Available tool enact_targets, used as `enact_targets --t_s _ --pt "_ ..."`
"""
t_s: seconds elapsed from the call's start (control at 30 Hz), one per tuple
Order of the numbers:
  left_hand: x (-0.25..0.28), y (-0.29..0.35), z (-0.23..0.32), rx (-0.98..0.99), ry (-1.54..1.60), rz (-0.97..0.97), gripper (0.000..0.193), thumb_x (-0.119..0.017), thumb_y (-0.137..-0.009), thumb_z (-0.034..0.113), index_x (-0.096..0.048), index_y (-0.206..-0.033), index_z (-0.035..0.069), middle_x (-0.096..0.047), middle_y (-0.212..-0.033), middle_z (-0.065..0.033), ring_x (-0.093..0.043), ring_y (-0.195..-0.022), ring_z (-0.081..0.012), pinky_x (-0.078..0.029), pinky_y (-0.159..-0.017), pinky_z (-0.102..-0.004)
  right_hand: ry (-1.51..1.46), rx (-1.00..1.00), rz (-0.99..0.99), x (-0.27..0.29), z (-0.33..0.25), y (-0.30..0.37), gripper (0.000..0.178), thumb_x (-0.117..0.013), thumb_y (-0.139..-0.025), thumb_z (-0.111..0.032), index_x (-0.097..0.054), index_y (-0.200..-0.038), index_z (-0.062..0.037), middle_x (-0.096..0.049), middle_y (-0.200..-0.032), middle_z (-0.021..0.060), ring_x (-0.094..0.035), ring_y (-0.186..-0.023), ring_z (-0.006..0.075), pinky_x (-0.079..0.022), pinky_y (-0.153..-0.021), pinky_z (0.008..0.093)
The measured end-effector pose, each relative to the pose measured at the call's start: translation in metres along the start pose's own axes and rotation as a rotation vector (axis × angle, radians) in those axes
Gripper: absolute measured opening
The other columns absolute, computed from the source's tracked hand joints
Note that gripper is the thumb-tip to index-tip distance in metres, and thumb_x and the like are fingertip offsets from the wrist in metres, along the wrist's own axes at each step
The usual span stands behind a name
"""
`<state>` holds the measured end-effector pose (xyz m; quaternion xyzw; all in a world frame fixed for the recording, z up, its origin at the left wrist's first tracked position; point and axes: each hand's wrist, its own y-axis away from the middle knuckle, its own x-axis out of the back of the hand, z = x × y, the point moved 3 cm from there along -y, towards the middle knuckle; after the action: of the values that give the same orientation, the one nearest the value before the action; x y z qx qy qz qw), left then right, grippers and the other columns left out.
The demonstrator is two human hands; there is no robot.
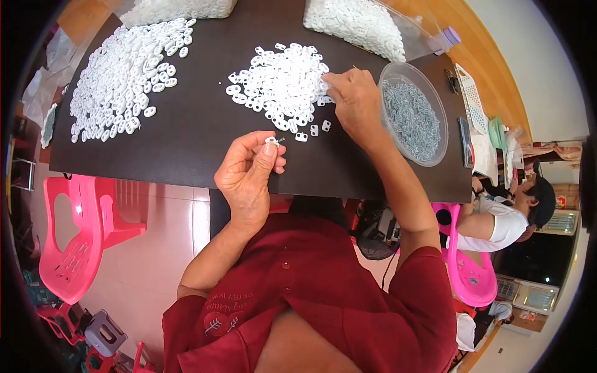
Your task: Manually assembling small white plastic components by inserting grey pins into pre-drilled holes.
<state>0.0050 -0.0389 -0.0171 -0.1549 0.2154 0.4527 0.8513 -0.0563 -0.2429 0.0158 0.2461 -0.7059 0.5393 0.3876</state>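
Observation:
Between the thumb and fingers of my left hand [245, 171] is a small white plastic piece [271, 141], with a thin metal spring [280, 140] sticking out of it. My right hand [356, 99] is at the right edge of the middle pile of white plastic pieces [283, 81]. Its fingers are curled with the tips at the pile; whatever they pinch is hidden. A few loose two-holed white pieces [314, 130] lie on the table between my hands. Right of my right hand stands a round clear tub [440, 105] full of small metal springs [410, 118].
A wider pile of white oval pieces [118, 81] covers the table's left side. Two clear containers of white pieces [357, 25] stand at the far edge. A phone [465, 142] lies at the right edge. Pink chairs [78, 230] flank the dark table [186, 149]; another person [507, 214] sits at right.

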Motion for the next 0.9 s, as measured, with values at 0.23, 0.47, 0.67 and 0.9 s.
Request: enact_targets --t_s 0.23,0.47,0.67,0.9 --pt "0.0 0.0 0.0 0.0 0.012 -0.004 0.015 -0.058 -0.088 0.005 -0.059 -0.099 -0.005 -0.064 -0.079 -0.012 -0.059 -0.063 -0.0123 -0.05 -0.056 -0.0245 -0.088 0.038 -0.001 0.0 -0.002 -0.004 0.021 -0.067 -0.068 -0.001 -0.065 -0.088 -0.0069 -0.058 -0.078 0.0083 -0.054 -0.075 0.0262 -0.043 -0.065 0.0367" --pt "0.001 0.0 0.0 0.016 0.033 -0.023 0.017 -0.059 -0.088 0.005 -0.058 -0.104 -0.003 -0.062 -0.08 -0.0085 -0.056 -0.066 -0.0086 -0.049 -0.059 -0.0212 -0.335 -0.196 -0.043 0.011 -0.006 0.003 0.022 -0.07 -0.07 0.0 -0.065 -0.091 -0.005 -0.059 -0.077 0.0032 -0.056 -0.071 0.0137 -0.045 -0.065 0.0258" --pt "-0.002 0.0 0.004 0.021 -0.024 0.0 0.021 -0.058 -0.089 0.005 -0.059 -0.108 -0.004 -0.061 -0.079 -0.0074 -0.055 -0.066 -0.0083 -0.048 -0.059 -0.0207 -1.089 -0.549 -0.221 0.019 -0.03 0.012 0.023 -0.068 -0.075 0.001 -0.066 -0.098 -0.0011 -0.062 -0.083 0.0001 -0.055 -0.074 0.0058 -0.044 -0.066 0.0194" --pt "0.001 -0.001 0.006 0.11 0.041 -0.036 0.019 -0.058 -0.088 0.004 -0.059 -0.104 -0.004 -0.063 -0.08 -0.0113 -0.059 -0.063 -0.0125 -0.049 -0.055 -0.0233 -1.339 -0.608 -0.324 0.018 -0.058 0.021 0.023 -0.068 -0.076 0.0 -0.066 -0.098 -0.0004 -0.063 -0.083 0.0017 -0.055 -0.072 0.0058 -0.042 -0.062 0.0187"
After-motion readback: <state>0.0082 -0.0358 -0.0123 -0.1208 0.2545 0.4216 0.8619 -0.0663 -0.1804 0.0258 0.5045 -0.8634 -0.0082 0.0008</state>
